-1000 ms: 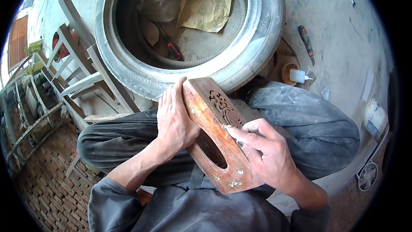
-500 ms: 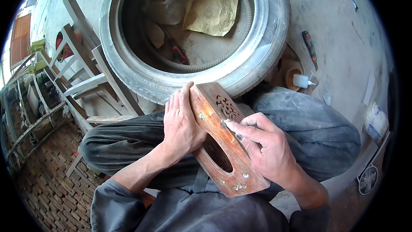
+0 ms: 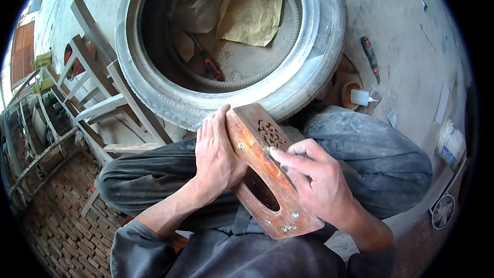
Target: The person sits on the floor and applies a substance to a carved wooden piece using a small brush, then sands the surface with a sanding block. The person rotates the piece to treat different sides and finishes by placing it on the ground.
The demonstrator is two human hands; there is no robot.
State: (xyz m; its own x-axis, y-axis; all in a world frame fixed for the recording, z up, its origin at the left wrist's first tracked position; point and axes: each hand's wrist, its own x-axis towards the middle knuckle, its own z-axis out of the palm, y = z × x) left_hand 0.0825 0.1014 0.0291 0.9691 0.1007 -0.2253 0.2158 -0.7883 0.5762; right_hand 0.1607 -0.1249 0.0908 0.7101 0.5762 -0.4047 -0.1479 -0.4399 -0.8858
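A reddish-brown wooden tissue box lies tilted across my lap. It has an oval opening in its top face, carved openwork on one side and several small shiny round inlays. My left hand is wrapped round its left edge, with the fingers along the far left corner. My right hand is closed in a pinch at the edge between the top face and the carved side. Whatever sits between its thumb and forefinger is too small to make out.
Ahead of my knees lies a grey tire, with brown paper, a plastic bag and a red-black screwdriver inside. Wooden frames stand at left. A utility knife, a small white bottle and a white tub are at right.
The box's far end has dropped slightly toward me, and both hands have stayed on it. My right hand's pinch remains at the same edge. The whole view has shifted a little.
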